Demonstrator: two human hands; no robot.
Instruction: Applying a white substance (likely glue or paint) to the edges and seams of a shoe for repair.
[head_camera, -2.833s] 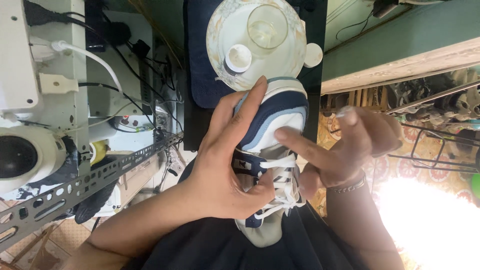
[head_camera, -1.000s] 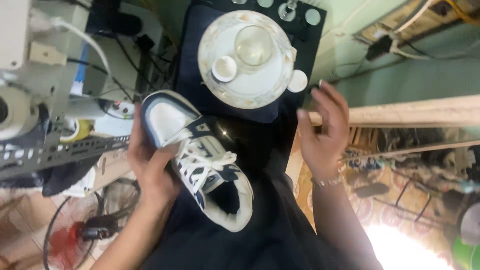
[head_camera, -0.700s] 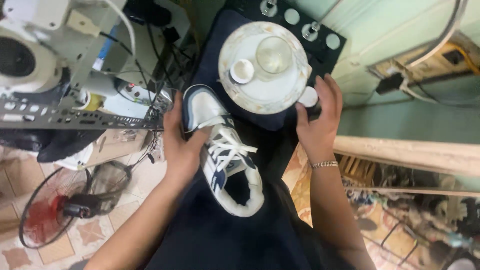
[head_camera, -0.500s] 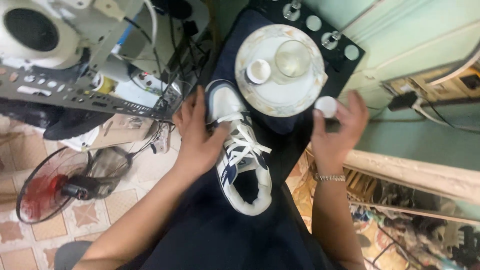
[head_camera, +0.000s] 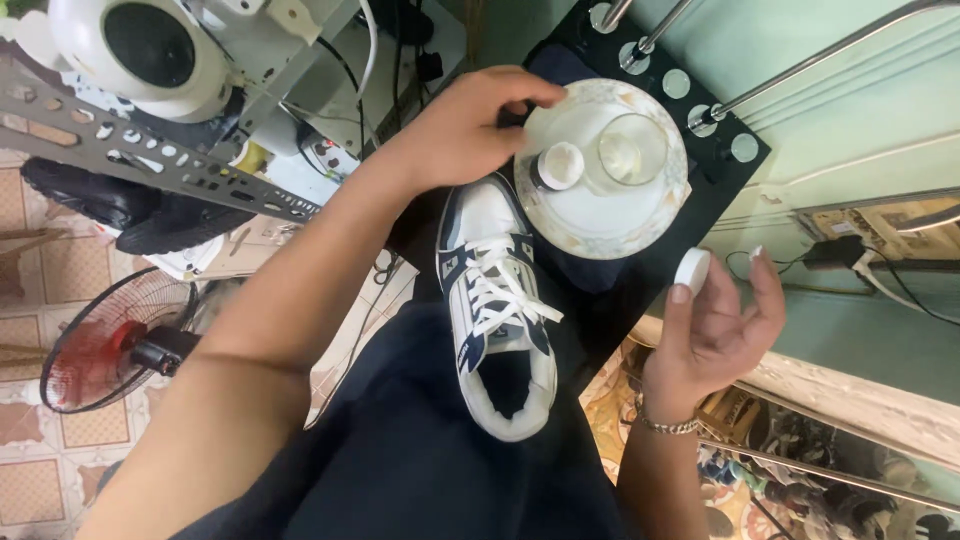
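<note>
A white and navy sneaker (head_camera: 495, 310) lies on my dark-clothed lap, toe toward a round white plate (head_camera: 600, 228) with a patterned rim. On the plate stand a small bottle with a white top (head_camera: 560, 165) and a clear glass cup (head_camera: 632, 150). My left hand (head_camera: 465, 130) reaches over the shoe's toe, its fingertips curled on the plate's left rim beside the small bottle. My right hand (head_camera: 715, 325) hovers to the right of the plate and pinches a small round white cap (head_camera: 690, 270) between thumb and fingers. A bracelet is on that wrist.
The plate rests on a black stand (head_camera: 715, 185) with metal rods and round studs. At top left are a white machine (head_camera: 150, 50) and a perforated metal bar (head_camera: 150, 165), with black shoes (head_camera: 130, 215) below. A red fan (head_camera: 100, 350) stands on the tiled floor. Cables and a plug (head_camera: 835, 250) hang at the right.
My left hand has let go of the sneaker and moved up to the plate's rim. The right hand has drawn back from the stand with the white cap in its fingers.
</note>
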